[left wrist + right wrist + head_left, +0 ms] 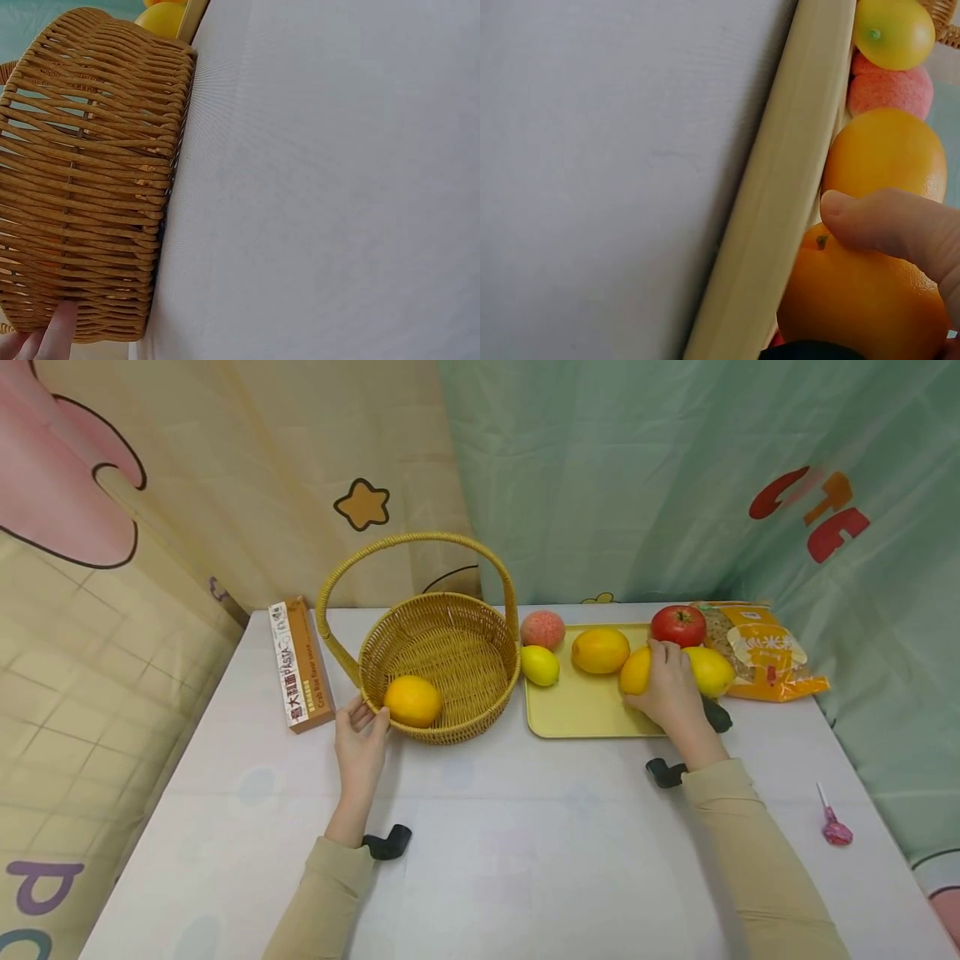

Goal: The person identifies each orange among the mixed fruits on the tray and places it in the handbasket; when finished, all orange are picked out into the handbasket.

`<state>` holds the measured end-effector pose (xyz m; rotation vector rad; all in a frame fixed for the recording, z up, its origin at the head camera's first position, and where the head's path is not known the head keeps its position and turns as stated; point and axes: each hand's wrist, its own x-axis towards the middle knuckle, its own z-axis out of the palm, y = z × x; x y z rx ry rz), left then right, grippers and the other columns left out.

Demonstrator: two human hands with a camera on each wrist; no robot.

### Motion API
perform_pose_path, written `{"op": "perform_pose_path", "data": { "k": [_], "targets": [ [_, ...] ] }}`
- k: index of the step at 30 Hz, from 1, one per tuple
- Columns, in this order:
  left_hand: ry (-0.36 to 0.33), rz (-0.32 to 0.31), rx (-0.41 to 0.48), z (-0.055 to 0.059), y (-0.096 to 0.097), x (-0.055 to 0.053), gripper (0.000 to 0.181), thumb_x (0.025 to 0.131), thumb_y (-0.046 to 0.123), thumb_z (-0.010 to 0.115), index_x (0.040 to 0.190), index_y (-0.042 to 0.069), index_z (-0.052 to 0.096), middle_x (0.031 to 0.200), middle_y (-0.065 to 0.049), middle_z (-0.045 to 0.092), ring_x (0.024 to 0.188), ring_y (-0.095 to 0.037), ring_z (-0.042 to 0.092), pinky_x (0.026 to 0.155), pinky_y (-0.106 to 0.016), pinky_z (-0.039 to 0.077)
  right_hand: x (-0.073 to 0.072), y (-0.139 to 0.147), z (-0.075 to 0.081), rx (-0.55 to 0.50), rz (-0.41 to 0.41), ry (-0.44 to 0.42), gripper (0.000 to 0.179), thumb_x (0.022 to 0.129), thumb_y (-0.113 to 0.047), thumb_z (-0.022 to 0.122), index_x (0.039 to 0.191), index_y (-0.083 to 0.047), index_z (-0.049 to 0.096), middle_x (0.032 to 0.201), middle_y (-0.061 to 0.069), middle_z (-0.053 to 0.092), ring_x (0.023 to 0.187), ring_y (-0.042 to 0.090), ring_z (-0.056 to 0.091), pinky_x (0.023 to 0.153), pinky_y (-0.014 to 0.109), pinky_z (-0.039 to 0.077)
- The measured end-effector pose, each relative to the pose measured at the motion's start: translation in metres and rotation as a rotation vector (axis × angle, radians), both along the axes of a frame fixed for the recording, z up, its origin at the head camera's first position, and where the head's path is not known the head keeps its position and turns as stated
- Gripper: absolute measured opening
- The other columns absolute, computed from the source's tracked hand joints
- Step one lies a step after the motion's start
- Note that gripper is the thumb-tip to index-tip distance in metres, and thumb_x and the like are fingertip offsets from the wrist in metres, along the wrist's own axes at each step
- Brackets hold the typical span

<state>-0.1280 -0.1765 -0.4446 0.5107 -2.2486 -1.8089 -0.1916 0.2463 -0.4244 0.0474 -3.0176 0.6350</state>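
Observation:
My left hand (362, 739) holds the front left rim of a wicker basket (480, 718), its fingers against the outer wall in the left wrist view. One orange (412, 702) lies inside the basket, close to that hand. Over a yellow tray (577, 725), my right hand (670, 689) grips another orange (634, 672) from above; the right wrist view shows the thumb across it near the stem. A third orange (600, 650) lies just left of it. Right of the hand are a yellow fruit (711, 672) and a dark green one (716, 714), partly hidden.
A lemon (540, 666) and a pink peach (543, 630) sit between basket and tray. Behind the right hand is a red pomegranate (678, 625), beside an orange bag of grain (765, 652). A pasta box (302, 664) lies left; a lollipop (836, 832) lies far right.

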Motion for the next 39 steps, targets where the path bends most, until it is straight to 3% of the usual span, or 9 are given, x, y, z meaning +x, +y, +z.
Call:
{"op": "perform_pose_path", "data": {
  "k": [9, 18, 26, 32, 39],
  "targets": [
    [-0.013, -0.004, 0.009, -0.002, -0.001, -0.001, 0.055, 0.098, 0.017, 0.059, 0.145, 0.001, 0.035, 0.139, -0.020, 0.047, 0.127, -0.028, 0.049, 0.076, 0.000, 0.051, 0.005, -0.001, 0.001, -0.068, -0.007, 0.019, 0.093, 0.075, -0.015, 0.081, 0.144, 0.013, 0.025, 0.137, 0.036, 0.034, 0.123, 0.050, 0.030, 0.112, 0.063, 0.031],
    [-0.024, 0.002, 0.010, 0.001, 0.000, 0.000, 0.055, 0.098, 0.016, 0.059, 0.145, 0.001, 0.035, 0.140, -0.020, 0.046, 0.128, -0.028, 0.049, 0.075, 0.000, 0.050, 0.021, -0.015, 0.020, -0.263, -0.049, -0.002, 0.096, 0.079, -0.029, 0.082, 0.148, 0.004, 0.024, 0.143, 0.031, 0.026, 0.127, 0.047, 0.031, 0.111, 0.067, 0.034],
    [-0.012, -0.001, 0.023, -0.001, 0.000, -0.001, 0.055, 0.098, 0.016, 0.059, 0.145, 0.001, 0.035, 0.140, -0.020, 0.046, 0.127, -0.028, 0.049, 0.076, 0.000, 0.051, 0.024, -0.043, 0.028, -0.430, -0.037, 0.004, 0.095, 0.079, -0.033, 0.082, 0.150, -0.002, 0.026, 0.144, 0.025, 0.033, 0.127, 0.041, 0.035, 0.110, 0.064, 0.037],
    [-0.010, -0.002, 0.024, -0.001, 0.001, -0.002, 0.055, 0.098, 0.016, 0.059, 0.145, 0.001, 0.035, 0.140, -0.020, 0.046, 0.127, -0.028, 0.049, 0.077, -0.001, 0.051, 0.022, -0.069, 0.032, -0.588, -0.017, -0.061, 0.096, 0.080, -0.039, 0.081, 0.151, -0.006, 0.025, 0.151, 0.019, 0.034, 0.131, 0.037, 0.039, 0.115, 0.058, 0.038],
    [-0.021, 0.011, 0.019, 0.000, 0.001, -0.001, 0.054, 0.098, 0.015, 0.059, 0.145, 0.001, 0.035, 0.140, -0.020, 0.047, 0.127, -0.028, 0.049, 0.076, 0.000, 0.051, 0.015, -0.109, 0.037, -0.734, 0.083, -0.104, 0.093, 0.077, -0.038, 0.084, 0.149, -0.013, 0.031, 0.148, 0.011, 0.041, 0.123, 0.031, 0.048, 0.104, 0.048, 0.050]
  ]
}}
